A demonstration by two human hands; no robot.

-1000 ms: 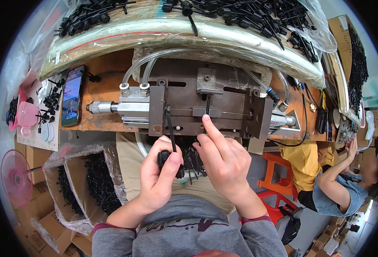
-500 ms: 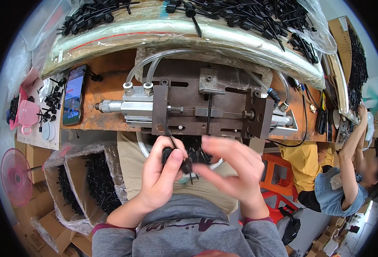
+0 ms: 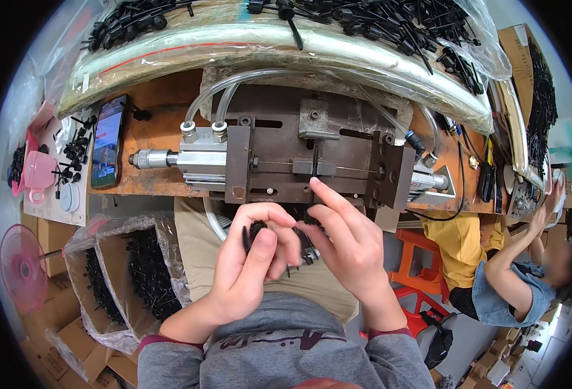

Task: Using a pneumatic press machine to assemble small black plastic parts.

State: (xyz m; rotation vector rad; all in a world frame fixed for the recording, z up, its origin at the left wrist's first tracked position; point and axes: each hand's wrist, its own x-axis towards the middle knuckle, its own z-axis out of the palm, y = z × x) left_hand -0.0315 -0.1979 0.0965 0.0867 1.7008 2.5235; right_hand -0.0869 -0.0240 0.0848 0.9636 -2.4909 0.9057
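Observation:
My left hand (image 3: 250, 259) is curled around one or more small black plastic parts (image 3: 257, 231), partly hidden by the thumb and fingers. Just to its right, my right hand (image 3: 354, 243) has its fingers closed on the lower end of a black plastic stem (image 3: 314, 201). That stem runs up to the small centre block (image 3: 304, 166) of a brown metal fixture (image 3: 279, 188), with the index fingertip against it. Silver air cylinders (image 3: 202, 165) flank the fixture. Under my hands, more black parts (image 3: 307, 254) show in part over my lap.
Plastic-lined boxes of black parts (image 3: 153, 272) stand at lower left. A phone (image 3: 107, 146), pink cup (image 3: 39, 170) and pink fan (image 3: 23, 266) are left. Black parts lie on a padded ledge (image 3: 286, 48) behind. At right, a co-worker (image 3: 516, 279) sits near an orange stool (image 3: 419, 259).
My right hand, blurred beside the left before, has moved up to the stem at the fixture. The left cylinder's end knob sits farther out. The co-worker's arms have moved lower.

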